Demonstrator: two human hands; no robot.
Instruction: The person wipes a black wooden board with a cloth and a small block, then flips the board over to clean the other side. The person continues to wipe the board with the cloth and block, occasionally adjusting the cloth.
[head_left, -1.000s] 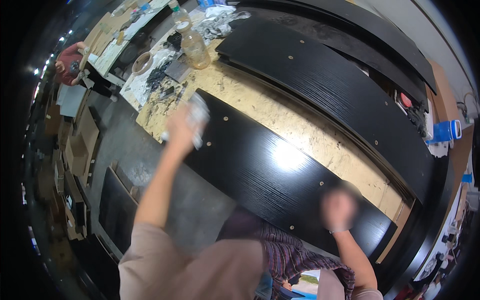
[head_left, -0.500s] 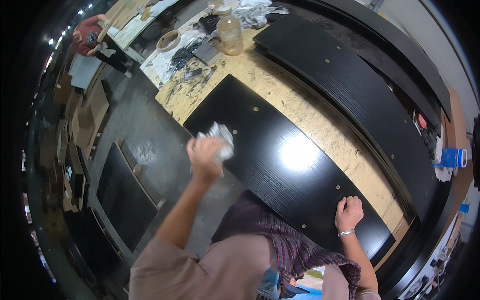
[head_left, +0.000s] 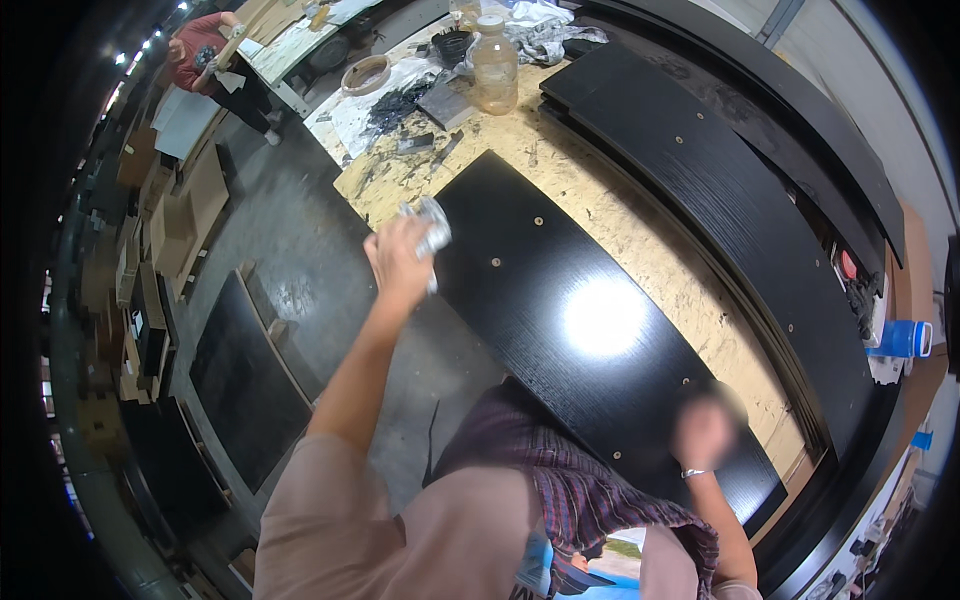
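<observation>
A long black wood-grain panel (head_left: 530, 320) with several small round metal inserts lies flat on the workbench (head_left: 570, 185). At its far left corner, my left hand (head_left: 399, 258) is closed around a crumpled whitish rag (head_left: 433, 230), held against the panel's short end edge. Over the near right part of the panel is my right hand (head_left: 705, 432), with a silver bracelet at the wrist. It looks smeared, so its fingers cannot be made out.
Stacked black panels (head_left: 700, 150) lie on the right. A glass jar (head_left: 495, 75), a tape roll (head_left: 366, 75), a sanding block (head_left: 446, 106) and rags (head_left: 548, 38) sit at the back. More panels (head_left: 250, 370) stand left on the floor. A person (head_left: 215, 65) works far left.
My left hand has moved with the rag up and left, from the panel's long near edge to its far left end. My right hand stays near the same spot.
</observation>
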